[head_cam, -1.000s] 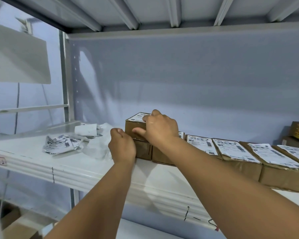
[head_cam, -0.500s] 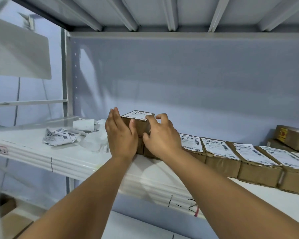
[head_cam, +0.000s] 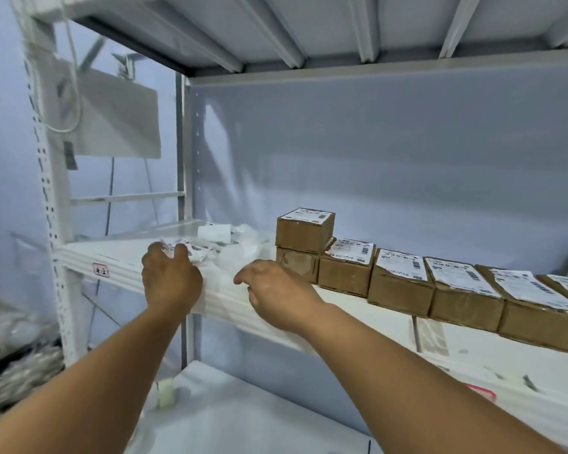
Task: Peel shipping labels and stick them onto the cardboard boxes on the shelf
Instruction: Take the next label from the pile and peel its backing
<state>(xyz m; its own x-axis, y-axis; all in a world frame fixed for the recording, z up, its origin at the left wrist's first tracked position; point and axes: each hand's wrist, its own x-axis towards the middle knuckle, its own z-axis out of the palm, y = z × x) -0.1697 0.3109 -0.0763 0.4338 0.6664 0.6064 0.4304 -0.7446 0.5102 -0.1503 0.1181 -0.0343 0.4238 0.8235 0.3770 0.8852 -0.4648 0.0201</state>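
1. Shelf [head_cam: 118, 253]: white painted metal, smooth, with a ribbed front lip. The upright at its left end is perforated.
2. Cardboard boxes [head_cam: 400, 291]: brown, matte and rectangular, standing in a row along the shelf towards the right, side by side and touching. Each has a white printed sheet with barcodes stuck flat on its lid.
3. Top box [head_cam: 304, 237]: the same brown card, stacked on the lower box [head_cam: 295, 267] at the left end of the row, with its labelled lid facing up.
4. Loose labels [head_cam: 194, 252]: a crumpled heap of white printed sheets on the shelf, left of the boxes. A label roll [head_cam: 214, 231] lies behind them, and wrinkled clear film [head_cam: 246, 244] lies between the heap and the boxes.
5. Left hand [head_cam: 171, 281]: at the shelf lip, fingers curled up onto the heap. Thumb and fingertips pinch the near edge of a sheet.
6. Right hand [head_cam: 276, 291]: over the shelf lip, just in front of the lower box and apart from it. Its fingers are loosely bent, point left and hold nothing.
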